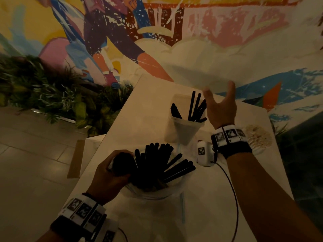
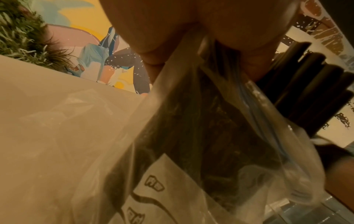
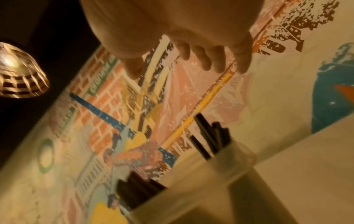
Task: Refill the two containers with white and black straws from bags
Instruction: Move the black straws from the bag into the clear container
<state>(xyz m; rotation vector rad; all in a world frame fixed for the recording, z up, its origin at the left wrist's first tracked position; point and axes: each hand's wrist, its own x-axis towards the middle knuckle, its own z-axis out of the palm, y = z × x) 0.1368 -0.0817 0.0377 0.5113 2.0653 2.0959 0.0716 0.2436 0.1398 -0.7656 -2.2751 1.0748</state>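
Note:
A clear zip bag (image 1: 153, 193) full of black straws (image 1: 157, 165) stands near the table's front. My left hand (image 1: 111, 173) grips the bag's left edge, seen close in the left wrist view as plastic (image 2: 191, 106) pinched under the fingers (image 2: 153, 60). Behind it a translucent container (image 1: 187, 130) holds several black straws (image 1: 194, 107). My right hand (image 1: 220, 103) hovers just right of that container, fingers spread and empty; in the right wrist view the fingers (image 3: 206, 59) hang above the container (image 3: 210, 171). A second container of white straws (image 1: 258, 138) sits at the right, behind my right wrist.
The white table (image 1: 139, 110) ends at left above a tiled floor with a planter of green foliage (image 1: 43, 88). A painted mural wall (image 1: 192, 41) stands right behind the table. A cable (image 1: 234, 198) loops from the right wrist camera over the tabletop.

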